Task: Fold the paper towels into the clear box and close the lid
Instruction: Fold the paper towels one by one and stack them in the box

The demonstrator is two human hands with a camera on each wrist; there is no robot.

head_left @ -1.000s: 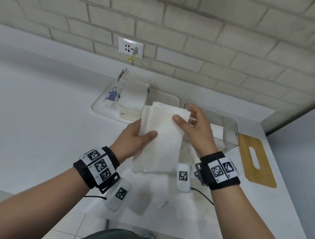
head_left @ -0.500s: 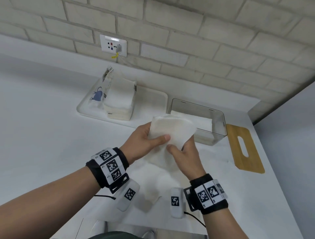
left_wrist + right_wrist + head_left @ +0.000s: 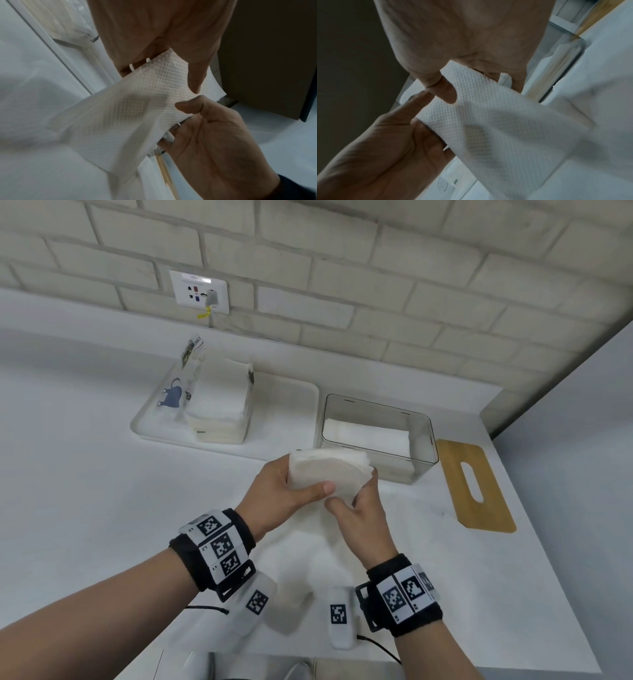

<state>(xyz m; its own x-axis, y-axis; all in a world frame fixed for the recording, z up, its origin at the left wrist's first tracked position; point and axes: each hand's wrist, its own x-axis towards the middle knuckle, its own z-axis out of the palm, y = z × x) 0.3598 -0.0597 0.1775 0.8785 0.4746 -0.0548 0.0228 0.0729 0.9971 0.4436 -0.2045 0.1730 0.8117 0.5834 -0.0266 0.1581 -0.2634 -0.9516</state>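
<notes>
Left hand (image 3: 281, 491) and right hand (image 3: 363, 508) both grasp a folded paper towel (image 3: 329, 474) above the bench (image 3: 85, 508). Just beyond stands the clear box (image 3: 423, 446) (towels inside, seemingly folded), its lid off.

Almost no readable text showing.
The wristbands (image 3: 219, 546) are carrying square black-and-white coded markers with tiny characters beside them, too small for reading. The wrist camera housings (image 3: 339, 614) are each bearing one such marker. The plastic wrapper (image 3: 178, 392) around the towel stack is showing a printed strip of lettering and a blue animal drawing, the lettering staying illegible.
</notes>
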